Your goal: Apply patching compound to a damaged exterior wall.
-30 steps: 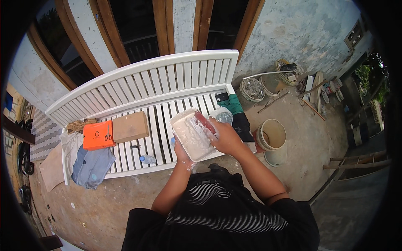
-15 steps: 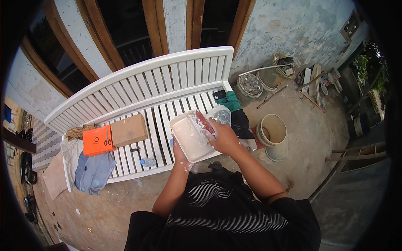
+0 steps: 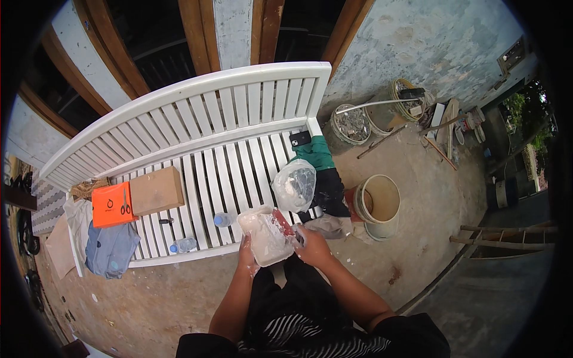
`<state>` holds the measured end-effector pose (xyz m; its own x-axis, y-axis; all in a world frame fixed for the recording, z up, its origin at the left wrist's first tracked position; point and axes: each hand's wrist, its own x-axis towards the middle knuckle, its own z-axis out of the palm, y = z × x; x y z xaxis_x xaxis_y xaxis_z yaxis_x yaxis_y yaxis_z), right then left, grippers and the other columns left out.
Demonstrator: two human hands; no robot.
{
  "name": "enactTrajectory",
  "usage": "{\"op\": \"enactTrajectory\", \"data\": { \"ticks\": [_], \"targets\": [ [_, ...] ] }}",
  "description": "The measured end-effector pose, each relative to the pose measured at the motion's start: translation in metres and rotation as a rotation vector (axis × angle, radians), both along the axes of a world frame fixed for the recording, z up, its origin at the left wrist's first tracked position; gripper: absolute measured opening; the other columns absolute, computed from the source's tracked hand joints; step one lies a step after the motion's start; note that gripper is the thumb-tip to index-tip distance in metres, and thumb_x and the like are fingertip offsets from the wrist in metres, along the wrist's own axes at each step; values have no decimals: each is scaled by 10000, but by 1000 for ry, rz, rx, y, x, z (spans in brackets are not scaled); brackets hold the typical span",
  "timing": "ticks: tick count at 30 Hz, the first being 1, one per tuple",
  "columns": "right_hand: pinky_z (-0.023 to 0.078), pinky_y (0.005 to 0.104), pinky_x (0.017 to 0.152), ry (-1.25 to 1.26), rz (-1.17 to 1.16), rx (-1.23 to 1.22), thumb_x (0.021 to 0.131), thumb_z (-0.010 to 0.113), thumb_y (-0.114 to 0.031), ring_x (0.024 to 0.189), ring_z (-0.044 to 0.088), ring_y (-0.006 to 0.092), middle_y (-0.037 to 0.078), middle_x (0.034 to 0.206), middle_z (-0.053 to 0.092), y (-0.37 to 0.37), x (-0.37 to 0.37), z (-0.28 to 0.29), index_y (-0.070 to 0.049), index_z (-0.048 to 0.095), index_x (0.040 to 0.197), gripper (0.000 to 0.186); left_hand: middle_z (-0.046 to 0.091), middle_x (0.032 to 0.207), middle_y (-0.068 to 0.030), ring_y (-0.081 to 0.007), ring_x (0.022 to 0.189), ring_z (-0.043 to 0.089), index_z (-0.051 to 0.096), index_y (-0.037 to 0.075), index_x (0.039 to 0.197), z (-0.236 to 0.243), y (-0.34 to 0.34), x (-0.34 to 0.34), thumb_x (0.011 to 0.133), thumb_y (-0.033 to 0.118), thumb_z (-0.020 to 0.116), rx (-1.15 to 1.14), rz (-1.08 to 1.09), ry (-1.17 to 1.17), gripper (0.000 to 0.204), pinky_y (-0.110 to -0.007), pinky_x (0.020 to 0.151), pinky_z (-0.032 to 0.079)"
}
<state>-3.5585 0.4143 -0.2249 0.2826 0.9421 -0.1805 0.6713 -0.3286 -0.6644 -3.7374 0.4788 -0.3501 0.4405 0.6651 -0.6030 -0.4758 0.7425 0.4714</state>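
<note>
My left hand (image 3: 246, 256) grips the left side of a shallow white rectangular tray (image 3: 262, 263), held between my body and the bench's front edge. White paste (image 3: 268, 237) coats the inside of the tray. In my right hand (image 3: 311, 247) is a red flat scraper (image 3: 283, 222), its edge in the paste near the tray's right side. The fingers of the right hand are closed and smeared with white. Just beyond the tray, a clear plastic bag (image 3: 295, 185) with white stuff in it lies on the white slatted bench (image 3: 203, 179).
On the bench lie an orange box (image 3: 107, 209) with scissors (image 3: 125, 201), a brown cardboard box (image 3: 157, 191), two plastic bottles, a phone (image 3: 300, 139) and a green cloth (image 3: 316, 153). A tall bucket (image 3: 377, 200) stands at right; rubble-filled buckets (image 3: 351, 124) are by the wall.
The tray and both hands have come down closer to my body. The scraper stays at the tray's right side. My view has shifted, and the plastic bag and second bottle show more fully.
</note>
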Motion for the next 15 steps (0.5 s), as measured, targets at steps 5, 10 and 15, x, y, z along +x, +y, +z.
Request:
{"op": "enactTrajectory", "data": {
  "ticks": [5,10,15],
  "targets": [
    [499,459,730,54,22,-172,854,619,-250,817,633,395,222,850,650,2,51,-118,-8,574,1084,337,516,1306,-150,-333,1165,530,370,48,1375,-127,2,27,967,363,431,-175,75,-23,520,-490,981,436],
    [470,333,604,178,-153,-182,853,652,-162,612,600,242,122,698,623,32,113,-209,8,588,916,192,555,1258,-146,-314,1123,555,421,25,1339,-245,22,36,954,328,440,-244,199,106,490,-469,959,449],
    [440,229,631,249,-226,-45,927,559,-83,695,526,51,16,783,636,88,184,-303,9,627,974,124,557,1256,-139,-302,1119,560,418,24,1346,-314,43,51,957,318,453,-198,255,183,489,-459,964,445]
  ]
}}
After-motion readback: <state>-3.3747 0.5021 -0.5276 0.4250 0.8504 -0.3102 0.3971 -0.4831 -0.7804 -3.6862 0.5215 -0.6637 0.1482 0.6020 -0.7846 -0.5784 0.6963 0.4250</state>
